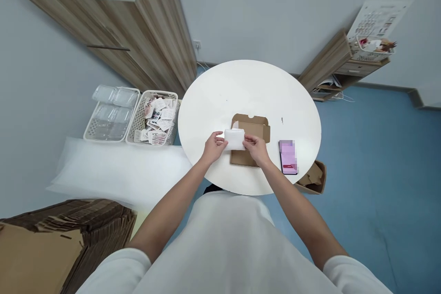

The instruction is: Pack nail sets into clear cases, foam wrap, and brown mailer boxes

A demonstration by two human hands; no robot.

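Note:
Between both hands I hold a small white packet [234, 139] that looks wrapped in foam sheet; what is inside is hidden. My left hand [215, 146] grips its left end, thumb below and fingers above. The right end is pinched by my right hand [255, 147]. Beneath the packet, an opened brown cardboard box [244, 158] lies on the round white table [248, 87], its lid [255, 126] folded back toward the far side. A phone [288, 157] with a pink screen rests to the right of the box.
On the left stand a basket of cards and packets [158, 117] and a basket of clear plastic cases [112, 115]. White foam sheets [117, 170] and stacked flat cardboard boxes [69, 243] lie nearer. A carton [314, 177] with cardboard pieces sits by the table's right edge.

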